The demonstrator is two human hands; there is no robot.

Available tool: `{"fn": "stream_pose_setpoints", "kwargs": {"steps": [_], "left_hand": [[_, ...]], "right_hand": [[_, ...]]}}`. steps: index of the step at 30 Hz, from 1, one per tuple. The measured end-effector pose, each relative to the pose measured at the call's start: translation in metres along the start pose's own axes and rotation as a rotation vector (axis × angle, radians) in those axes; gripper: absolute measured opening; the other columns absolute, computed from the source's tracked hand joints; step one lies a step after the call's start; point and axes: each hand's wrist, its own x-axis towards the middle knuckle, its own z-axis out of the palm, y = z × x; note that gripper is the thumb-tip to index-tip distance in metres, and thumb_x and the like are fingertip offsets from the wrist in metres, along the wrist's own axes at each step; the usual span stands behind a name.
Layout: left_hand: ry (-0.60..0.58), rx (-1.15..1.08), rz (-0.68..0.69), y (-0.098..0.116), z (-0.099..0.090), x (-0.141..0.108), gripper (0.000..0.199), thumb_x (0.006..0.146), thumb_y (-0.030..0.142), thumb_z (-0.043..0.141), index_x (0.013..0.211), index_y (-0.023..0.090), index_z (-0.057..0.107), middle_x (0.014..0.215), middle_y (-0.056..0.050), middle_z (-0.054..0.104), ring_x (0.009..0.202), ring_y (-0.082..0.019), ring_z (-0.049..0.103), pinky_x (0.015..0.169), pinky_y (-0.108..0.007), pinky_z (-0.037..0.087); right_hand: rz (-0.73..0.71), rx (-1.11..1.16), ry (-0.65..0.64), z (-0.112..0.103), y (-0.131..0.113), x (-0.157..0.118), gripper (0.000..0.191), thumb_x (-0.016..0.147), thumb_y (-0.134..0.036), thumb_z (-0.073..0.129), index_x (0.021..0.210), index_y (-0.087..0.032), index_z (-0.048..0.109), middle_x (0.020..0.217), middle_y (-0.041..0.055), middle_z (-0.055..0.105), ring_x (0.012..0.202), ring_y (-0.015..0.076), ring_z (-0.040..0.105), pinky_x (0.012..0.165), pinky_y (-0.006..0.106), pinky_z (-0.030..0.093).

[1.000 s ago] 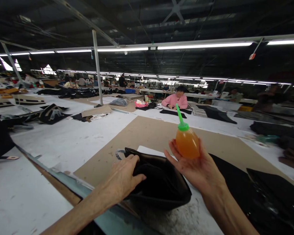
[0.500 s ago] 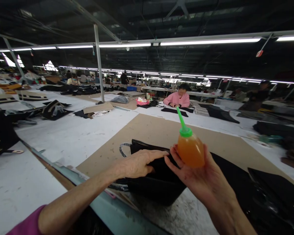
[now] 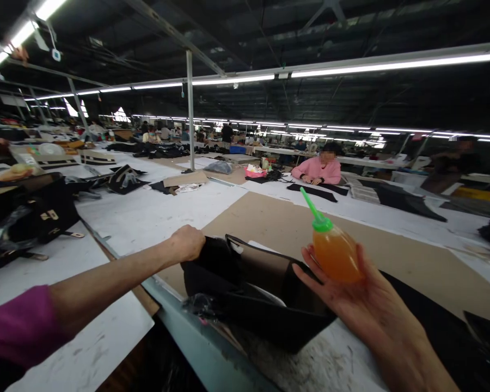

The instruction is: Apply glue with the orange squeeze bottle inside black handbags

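Note:
A black bag [image 3: 265, 318] stands at the table's front edge, its mouth open and a brown lining showing. My left hand [image 3: 189, 243] is closed on the bag's left upper edge. In my right hand [image 3: 351, 277], palm up with the fingers partly spread, rests a squeeze bottle [image 3: 335, 253] of orange liquid with a green cap and a slanted green nozzle. The bag's right end lies just below and left of this hand. Some clear plastic wrap [image 3: 204, 305] bunches at the bag's lower left side.
Brown board [image 3: 269, 218] covers part of the white table behind the bag. More black pieces [image 3: 36, 212] with metal fittings lie at the left, near another person's hand [image 3: 16, 173]. A person in pink [image 3: 319, 169] sits across the table. Black material lies at the right.
My left hand has moved left from the bag's middle to its left upper edge and closed on it. The bag's mouth is now wider. The view has turned left.

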Motion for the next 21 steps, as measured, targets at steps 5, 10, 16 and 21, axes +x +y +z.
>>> {"fn": "stream_pose_setpoints", "kwargs": {"steps": [5,10,16,21], "left_hand": [[-0.097,0.124,0.009,-0.018,-0.001,-0.008,0.01,0.064,0.019,0.066,0.072,0.015,0.07,0.079,-0.012,0.07,0.079,-0.028,0.065,0.072,-0.038,0.048],[0.051,0.156,0.019,0.011,-0.008,-0.033,0.019,0.078,0.018,0.051,0.08,0.021,0.069,0.093,-0.007,0.07,0.102,-0.029,0.057,0.095,-0.053,0.034],[0.44,-0.043,0.199,0.066,-0.008,-0.033,0.02,0.083,0.03,0.052,0.098,0.018,0.058,0.113,-0.008,0.061,0.109,-0.023,0.052,0.093,-0.036,0.04],[0.158,-0.176,-0.087,0.067,0.033,0.0,0.05,0.07,0.043,0.061,0.108,0.014,0.048,0.106,-0.015,0.062,0.098,-0.03,0.059,0.078,-0.037,0.046]], "right_hand": [[-0.027,-0.002,0.007,0.002,0.001,0.004,0.025,0.087,-0.034,0.058,0.106,-0.02,0.064,0.109,0.0137,0.062,0.103,0.0366,0.055,0.08,0.065,0.044],[-0.044,0.023,0.022,-0.002,-0.001,0.008,0.024,0.089,-0.035,0.055,0.107,-0.021,0.064,0.109,0.0143,0.061,0.103,0.0354,0.056,0.08,0.065,0.045],[0.002,0.012,-0.096,-0.006,0.0,0.008,0.04,0.071,-0.029,0.078,0.108,-0.023,0.063,0.111,0.0102,0.062,0.104,0.0342,0.055,0.087,0.063,0.042],[0.027,0.079,-0.078,-0.005,0.001,0.001,0.037,0.067,-0.031,0.081,0.099,-0.022,0.065,0.104,0.0083,0.065,0.101,0.0317,0.057,0.09,0.059,0.04]]}}
